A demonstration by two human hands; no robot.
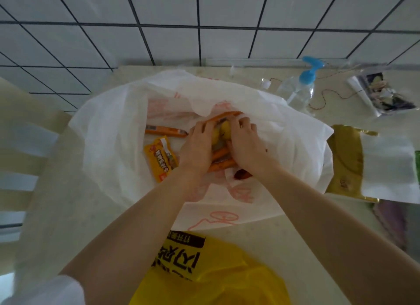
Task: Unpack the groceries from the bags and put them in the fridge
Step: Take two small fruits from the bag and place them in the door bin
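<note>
Since the white bag (109,131) lies flat and spread wide on the counter (284,247), we can reach in with both hands at once. Our left hand (197,145) and right hand (245,143) curl round a bundle of orange-wrapped packs (221,156) with something yellow between them, gathering several items for one lift, it seems. Left of the bundle, a sausage stick (166,131) and a yellow snack pack (162,160) lie loose in the bag. A yellow bag (227,277) sits nearer us. A spray bottle (300,88) stands far right. No fridge shows.
</note>
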